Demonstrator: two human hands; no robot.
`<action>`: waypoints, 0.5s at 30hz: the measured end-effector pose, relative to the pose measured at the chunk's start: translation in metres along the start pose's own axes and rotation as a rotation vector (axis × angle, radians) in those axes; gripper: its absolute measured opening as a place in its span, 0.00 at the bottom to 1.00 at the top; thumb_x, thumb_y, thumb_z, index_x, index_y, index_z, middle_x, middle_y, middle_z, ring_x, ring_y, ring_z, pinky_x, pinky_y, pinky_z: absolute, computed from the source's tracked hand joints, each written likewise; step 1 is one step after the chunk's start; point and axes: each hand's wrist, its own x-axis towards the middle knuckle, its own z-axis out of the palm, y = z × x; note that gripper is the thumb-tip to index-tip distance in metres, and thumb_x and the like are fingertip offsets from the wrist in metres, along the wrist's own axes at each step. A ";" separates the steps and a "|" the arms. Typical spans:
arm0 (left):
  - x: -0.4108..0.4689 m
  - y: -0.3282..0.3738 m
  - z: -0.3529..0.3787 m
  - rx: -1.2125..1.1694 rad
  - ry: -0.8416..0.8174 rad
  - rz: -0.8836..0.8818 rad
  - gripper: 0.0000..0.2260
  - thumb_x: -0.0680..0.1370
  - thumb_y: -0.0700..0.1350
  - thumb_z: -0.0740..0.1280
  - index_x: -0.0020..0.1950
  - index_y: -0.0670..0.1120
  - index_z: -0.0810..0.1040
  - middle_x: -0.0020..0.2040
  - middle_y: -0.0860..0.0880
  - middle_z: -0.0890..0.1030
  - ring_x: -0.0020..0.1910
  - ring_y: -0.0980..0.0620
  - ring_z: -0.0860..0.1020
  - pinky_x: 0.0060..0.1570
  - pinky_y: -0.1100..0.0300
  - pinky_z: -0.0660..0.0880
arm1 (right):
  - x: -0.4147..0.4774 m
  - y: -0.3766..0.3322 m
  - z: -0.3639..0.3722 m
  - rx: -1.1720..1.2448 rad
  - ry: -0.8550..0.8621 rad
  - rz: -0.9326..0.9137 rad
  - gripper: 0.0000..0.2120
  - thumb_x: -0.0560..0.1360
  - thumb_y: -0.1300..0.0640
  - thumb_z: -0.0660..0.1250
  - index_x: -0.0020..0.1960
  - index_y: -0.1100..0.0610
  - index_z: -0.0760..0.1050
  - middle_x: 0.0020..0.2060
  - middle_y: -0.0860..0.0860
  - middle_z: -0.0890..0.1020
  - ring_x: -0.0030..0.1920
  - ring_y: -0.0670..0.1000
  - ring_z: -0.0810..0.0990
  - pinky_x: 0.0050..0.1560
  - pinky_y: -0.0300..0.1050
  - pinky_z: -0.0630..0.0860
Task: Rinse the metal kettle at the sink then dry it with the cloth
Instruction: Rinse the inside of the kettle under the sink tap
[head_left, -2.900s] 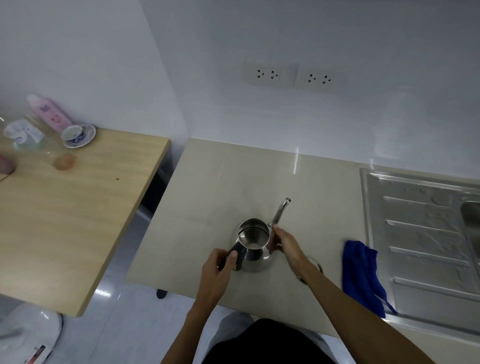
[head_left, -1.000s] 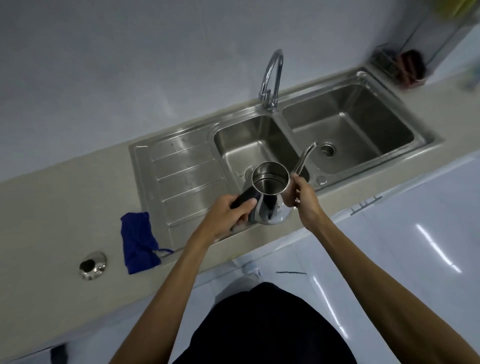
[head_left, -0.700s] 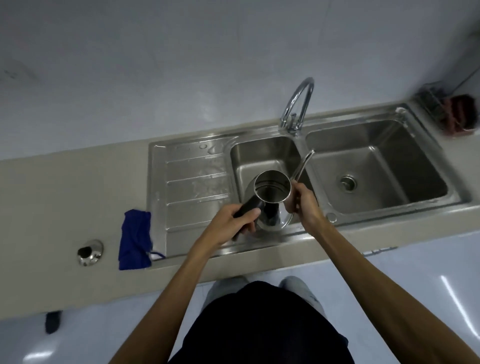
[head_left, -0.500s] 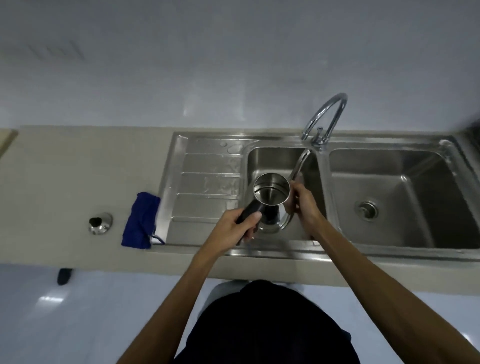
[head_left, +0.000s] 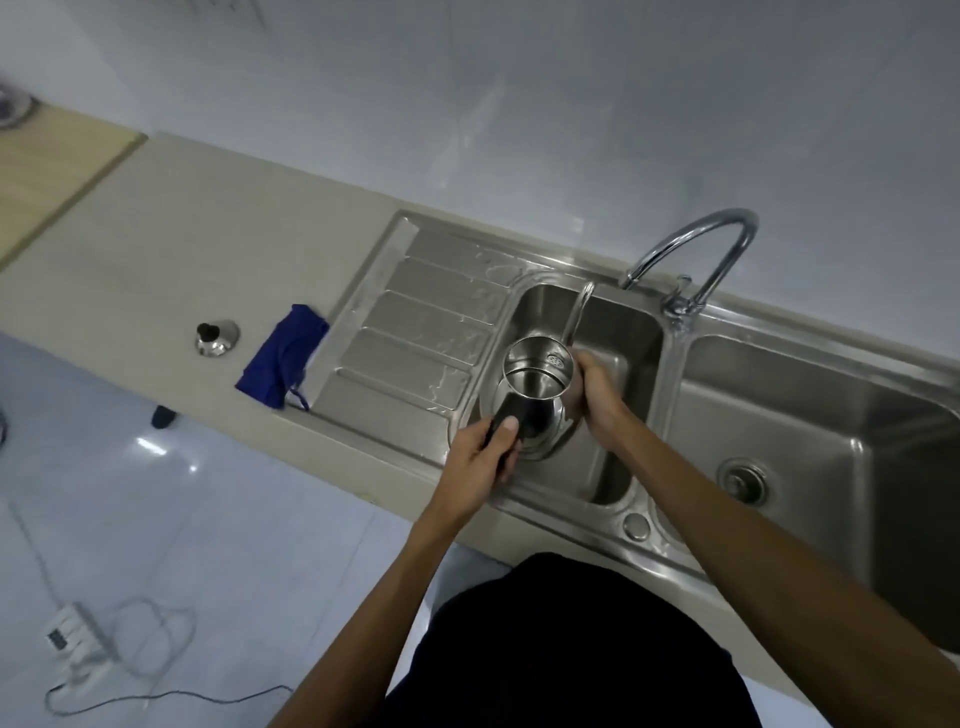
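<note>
The lidless metal kettle (head_left: 535, 382) hangs upright over the left basin of the steel sink (head_left: 644, 332), its thin spout pointing up toward the faucet (head_left: 696, 244). My left hand (head_left: 483, 460) is closed around the kettle's black handle. My right hand (head_left: 595, 392) grips the kettle's body at the base of the spout. No water is visibly running from the faucet. The blue cloth (head_left: 283, 356) lies crumpled on the counter, just left of the drainboard.
The kettle's lid (head_left: 216, 338) sits on the beige counter left of the cloth. The wet ribbed drainboard (head_left: 415, 332) adjoins the left basin; a second basin (head_left: 810, 431) lies to the right. A power strip and cable (head_left: 78, 634) lie on the floor.
I have carried the kettle from the counter to the sink and it now hangs over the left basin below the faucet. Both hands kept their grip. The view has swung and tilted.
</note>
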 end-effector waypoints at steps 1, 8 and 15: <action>-0.001 -0.003 0.005 -0.022 0.039 0.010 0.17 0.84 0.48 0.62 0.36 0.45 0.74 0.27 0.49 0.71 0.23 0.56 0.67 0.25 0.67 0.64 | 0.003 0.001 -0.002 -0.028 -0.023 -0.002 0.18 0.81 0.46 0.56 0.36 0.52 0.73 0.18 0.46 0.72 0.17 0.45 0.68 0.18 0.35 0.60; 0.017 -0.017 0.036 -0.176 0.251 0.074 0.17 0.80 0.49 0.65 0.36 0.39 0.73 0.26 0.50 0.70 0.24 0.55 0.67 0.27 0.64 0.64 | 0.017 -0.013 -0.036 -0.375 -0.008 -0.104 0.15 0.84 0.48 0.58 0.55 0.51 0.81 0.54 0.52 0.85 0.51 0.45 0.83 0.51 0.41 0.75; 0.057 -0.020 0.055 -0.083 0.249 0.035 0.15 0.79 0.51 0.66 0.33 0.52 0.78 0.28 0.53 0.74 0.29 0.54 0.71 0.34 0.59 0.68 | 0.045 -0.071 -0.110 -0.735 0.261 -0.325 0.22 0.81 0.60 0.62 0.75 0.59 0.65 0.68 0.61 0.76 0.63 0.59 0.77 0.61 0.46 0.71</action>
